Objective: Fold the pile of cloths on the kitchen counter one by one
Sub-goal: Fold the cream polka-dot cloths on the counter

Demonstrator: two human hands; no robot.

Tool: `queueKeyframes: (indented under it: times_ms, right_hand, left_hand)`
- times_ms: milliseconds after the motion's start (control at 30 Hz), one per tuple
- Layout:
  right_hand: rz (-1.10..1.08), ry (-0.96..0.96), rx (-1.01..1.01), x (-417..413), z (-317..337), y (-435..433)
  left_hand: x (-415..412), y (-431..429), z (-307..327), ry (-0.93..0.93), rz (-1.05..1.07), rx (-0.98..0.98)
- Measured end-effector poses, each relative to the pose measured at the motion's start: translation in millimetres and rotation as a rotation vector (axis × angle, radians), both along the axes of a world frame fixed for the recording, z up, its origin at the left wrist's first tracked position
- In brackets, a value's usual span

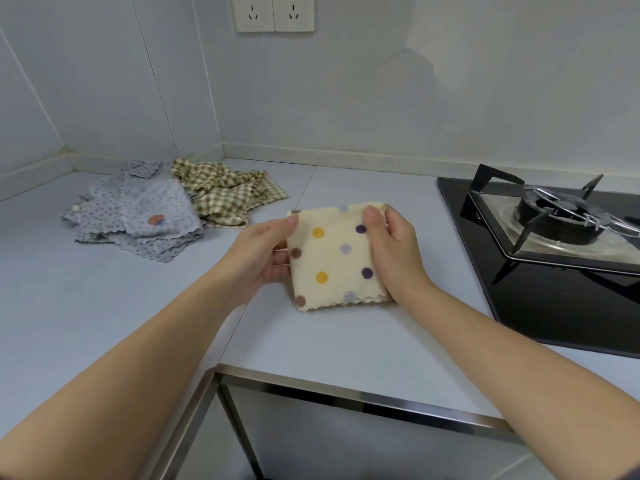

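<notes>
A cream cloth with coloured polka dots (334,258) is folded into a small square in the middle of the counter. My left hand (263,251) grips its left edge, thumb on top and fingers underneath. My right hand (391,251) grips its right edge, thumb on the upper right corner. At the back left lies a pile of unfolded cloths: grey-blue flowered cloths (138,211) and a green-and-cream checked cloth (227,194) crumpled beside them.
A black glass gas hob (554,303) with a burner and pan support (554,216) fills the right side. The grey counter (329,344) ends in a metal-trimmed front edge (346,396). Wall sockets (275,12) sit above on the back wall.
</notes>
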State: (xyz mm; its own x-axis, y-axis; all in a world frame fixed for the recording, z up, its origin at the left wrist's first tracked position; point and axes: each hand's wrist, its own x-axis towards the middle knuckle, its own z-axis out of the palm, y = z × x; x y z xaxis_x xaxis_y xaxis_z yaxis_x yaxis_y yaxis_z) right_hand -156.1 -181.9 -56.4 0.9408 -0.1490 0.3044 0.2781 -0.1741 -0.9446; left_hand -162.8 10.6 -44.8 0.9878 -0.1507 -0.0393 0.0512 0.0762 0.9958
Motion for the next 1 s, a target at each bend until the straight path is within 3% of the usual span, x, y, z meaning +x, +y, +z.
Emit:
queueKeyframes:
  times_ms: [267, 533, 767, 1000]
  right_hand:
    - [0.184, 0.225, 0.125, 4, -3, 3]
    - [0.314, 0.325, 0.237, 5, -2, -7]
    - [0.33, 0.559, 0.286, -12, 28, -12]
    - [0.222, 0.654, 0.368, -48, 110, -33]
  left_hand:
    - [4, -4, -6, 0.003, 0.179, 0.001]
    - [4, 2, -3, 0.136, 0.231, -0.023]
    - [-28, -14, 41, 0.294, 0.185, 0.128]
    - [-47, -38, 122, 0.362, 0.201, 0.081]
